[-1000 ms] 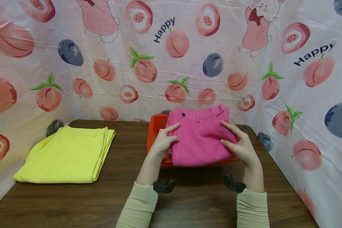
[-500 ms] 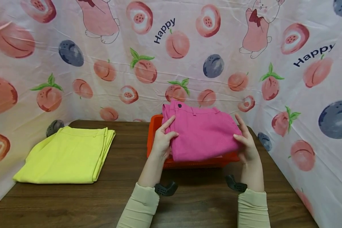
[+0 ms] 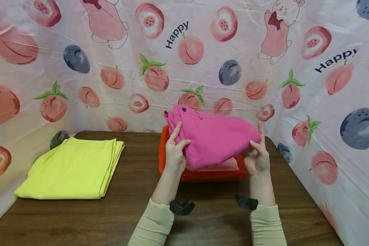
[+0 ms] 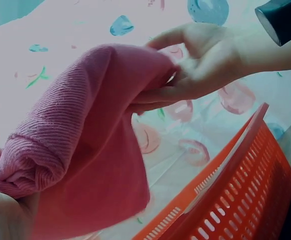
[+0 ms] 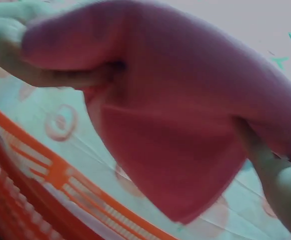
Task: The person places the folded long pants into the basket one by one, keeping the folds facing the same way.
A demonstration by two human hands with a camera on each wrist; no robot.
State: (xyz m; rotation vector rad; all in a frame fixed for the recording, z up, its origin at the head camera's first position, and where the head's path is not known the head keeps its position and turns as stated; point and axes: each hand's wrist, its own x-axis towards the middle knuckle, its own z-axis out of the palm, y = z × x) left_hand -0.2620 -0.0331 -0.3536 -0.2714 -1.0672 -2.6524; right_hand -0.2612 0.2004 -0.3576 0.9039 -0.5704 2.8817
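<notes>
Folded pink pants [image 3: 215, 136] with a dark button at the waistband are held up over an orange-red plastic basket [image 3: 215, 176]. At their left side my left hand [image 3: 176, 155] pinches the folded layers, thumb in front. My right hand [image 3: 257, 159] grips the right end, its thumb on the near face and index finger pointing up. The pants tilt, and their lower right corner is raised. In the left wrist view, ribbed-looking pink fabric [image 4: 50, 125] bulges in a thick roll by the left hand [image 4: 8, 215]. The right wrist view shows the cloth [image 5: 170, 150] hanging between both hands.
Folded yellow pants [image 3: 70, 167] lie at the left of the brown wooden table [image 3: 135, 212]. Pale pink material [image 3: 224, 164] shows inside the basket. A fruit-printed cloth backdrop [image 3: 178, 75] encloses the table behind and at both sides. Each wrist bears a black camera mount [image 3: 182, 207].
The pink pants have risen and shifted left, tilting so that their right end slants up. My right hand has regripped at their right end. More of the basket's inside shows.
</notes>
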